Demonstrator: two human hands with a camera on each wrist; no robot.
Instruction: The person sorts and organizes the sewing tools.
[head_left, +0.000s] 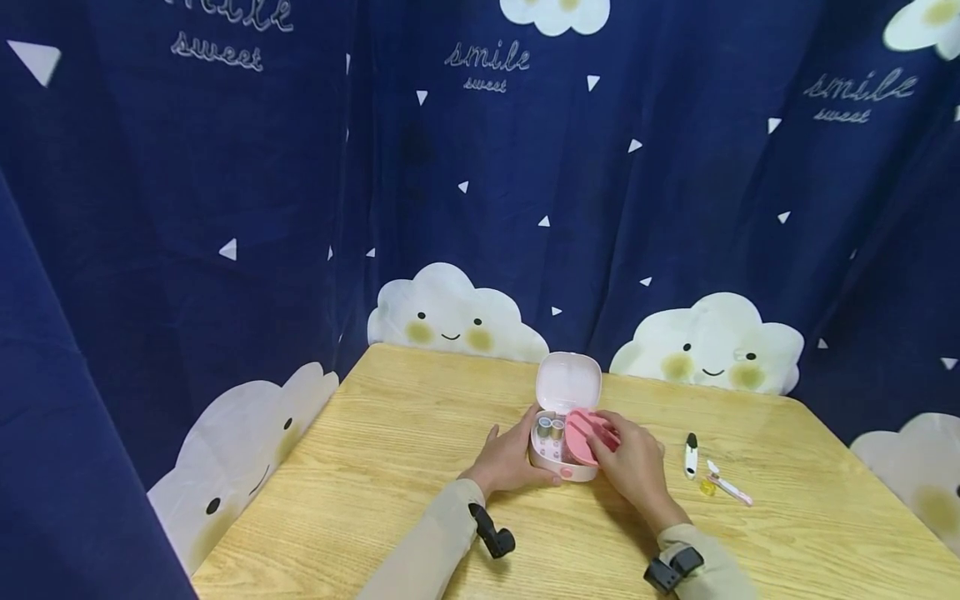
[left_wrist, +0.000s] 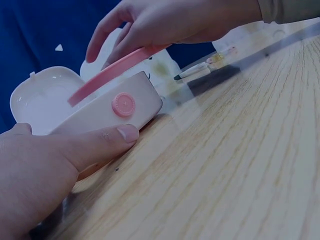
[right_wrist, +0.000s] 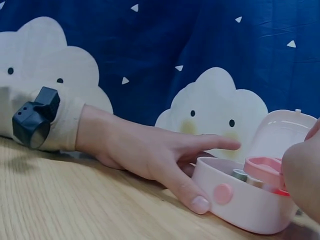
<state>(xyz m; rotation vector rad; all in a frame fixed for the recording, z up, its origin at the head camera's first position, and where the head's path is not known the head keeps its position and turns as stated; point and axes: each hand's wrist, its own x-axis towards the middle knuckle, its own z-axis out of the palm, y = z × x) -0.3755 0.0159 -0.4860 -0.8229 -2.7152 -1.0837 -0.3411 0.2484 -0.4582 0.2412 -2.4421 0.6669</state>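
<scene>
A small pale pink sewing box point(head_left: 546, 468) stands on the table, its lid point(head_left: 568, 383) tipped up at the back. My left hand point(head_left: 507, 460) holds the box at its left side, with the thumb point(left_wrist: 107, 142) along the front below the round pink button point(left_wrist: 123, 104). My right hand point(head_left: 634, 465) grips a darker pink tray point(head_left: 581, 437), tilted over the right half of the box. Thread spools point(head_left: 544, 428) stand upright in the left half, with small clear pieces in front of them. The tray hides the box's right half.
On the wooden table point(head_left: 420, 408), right of my right hand, lie a white tool with a black tip point(head_left: 691, 460), a thin pink-and-white stick point(head_left: 732, 490) and a small yellow piece point(head_left: 707, 487). A blue curtain point(head_left: 450, 208) with clouds hangs behind the table.
</scene>
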